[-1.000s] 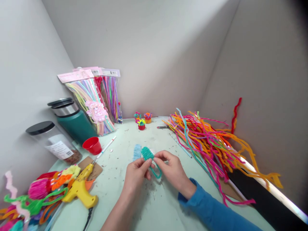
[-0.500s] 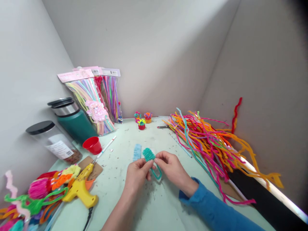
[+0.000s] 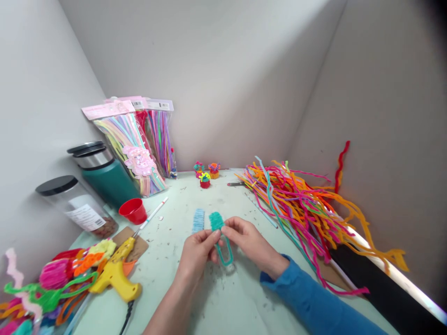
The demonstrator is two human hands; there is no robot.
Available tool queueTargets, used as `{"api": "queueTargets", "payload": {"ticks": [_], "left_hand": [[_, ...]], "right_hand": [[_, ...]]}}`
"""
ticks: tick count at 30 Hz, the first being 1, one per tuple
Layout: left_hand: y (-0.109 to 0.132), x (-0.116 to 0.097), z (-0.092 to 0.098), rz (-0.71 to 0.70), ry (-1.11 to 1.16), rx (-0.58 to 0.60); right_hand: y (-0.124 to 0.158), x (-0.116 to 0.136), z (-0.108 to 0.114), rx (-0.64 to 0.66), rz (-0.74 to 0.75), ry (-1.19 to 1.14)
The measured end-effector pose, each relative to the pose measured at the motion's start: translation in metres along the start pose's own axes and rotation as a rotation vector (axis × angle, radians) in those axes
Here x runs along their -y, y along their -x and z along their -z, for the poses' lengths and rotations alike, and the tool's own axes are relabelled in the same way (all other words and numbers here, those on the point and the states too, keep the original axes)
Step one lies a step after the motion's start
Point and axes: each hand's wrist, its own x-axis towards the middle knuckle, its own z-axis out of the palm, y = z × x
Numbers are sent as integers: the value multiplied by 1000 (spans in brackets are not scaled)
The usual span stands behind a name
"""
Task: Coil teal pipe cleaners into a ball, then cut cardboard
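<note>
Between my two hands is a teal pipe cleaner piece (image 3: 217, 220), wound tight into a block at its far end, with a bare oblong loop hanging toward me. My left hand (image 3: 199, 249) pinches it from the left with thumb and fingers. From the right, the thumb and fingertips of my right hand (image 3: 246, 237) close on it just below the wound part. The fingertips cover the place where block and loop meet. A light blue wound pipe cleaner strip (image 3: 199, 220) lies on the table just beyond my left hand.
Left stand a yellow glue gun (image 3: 118, 274), a red cup (image 3: 133, 211), a jar (image 3: 78, 207), a teal bottle (image 3: 106, 174) and bagged pipe cleaners (image 3: 134, 144). Small pipe cleaner figures (image 3: 205, 179) sit at the back. Loose pipe cleaners (image 3: 296, 200) heap on the right.
The teal piece has turned more upright, and its loop now shows wider and longer below my fingers. Both hands keep their pinch with only slight shifts.
</note>
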Motion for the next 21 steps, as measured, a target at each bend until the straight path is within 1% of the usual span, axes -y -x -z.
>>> {"api": "queueTargets", "payload": {"ticks": [3, 5, 7, 16, 18, 21], "left_hand": [[-2, 2, -2, 3, -9, 2], [-3, 3, -4, 5, 20, -35], [-2, 2, -5, -2, 22, -74], [8, -3, -10, -147, -239, -92], [8, -3, -10, -148, -230, -84], [6, -5, -7, -111, -118, -82]], "right_hand": [[-2, -7, 1, -35, 28, 45], [-3, -10, 1, -80, 34, 47], [-4, -11, 1, -91, 25, 21], [-3, -9, 0, -28, 29, 2], [-2, -9, 0, -7, 22, -21], [-2, -7, -1, 3, -2, -42]]}}
